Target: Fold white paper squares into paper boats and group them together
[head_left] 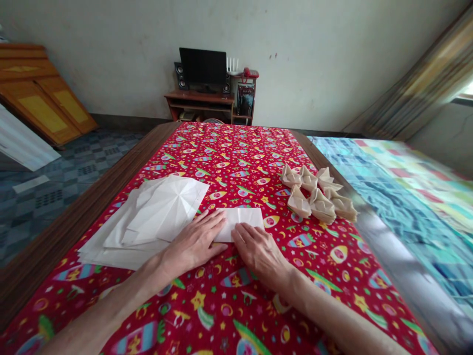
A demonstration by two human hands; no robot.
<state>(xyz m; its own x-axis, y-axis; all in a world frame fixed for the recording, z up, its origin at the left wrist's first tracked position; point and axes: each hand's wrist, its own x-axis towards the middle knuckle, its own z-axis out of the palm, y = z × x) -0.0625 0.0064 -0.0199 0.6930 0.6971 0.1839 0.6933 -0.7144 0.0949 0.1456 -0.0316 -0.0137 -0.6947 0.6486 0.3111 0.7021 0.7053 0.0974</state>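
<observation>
A small white folded paper [242, 217] lies on the red patterned cloth in front of me, with a crease near its middle. My left hand [199, 239] rests flat over its left end, fingers stretched out and thumb apart. At the paper's near right edge, my right hand [256, 249] bends its fingers together onto it; the thumb is hidden. Left of both hands is a spread stack of creased white paper sheets [173, 202], close to my left wrist. Over to the right, several folded cream paper pieces [321, 204] with pointed corners stand in two rows.
The red cloth [229, 162] covers a long surface with brown wooden edges [148, 143]. A bed with a blue checked cover [384, 197] adjoins on the right. Beyond the far end stand a desk [201, 101] and monitor [203, 66]; a wooden cabinet [44, 93] is far left.
</observation>
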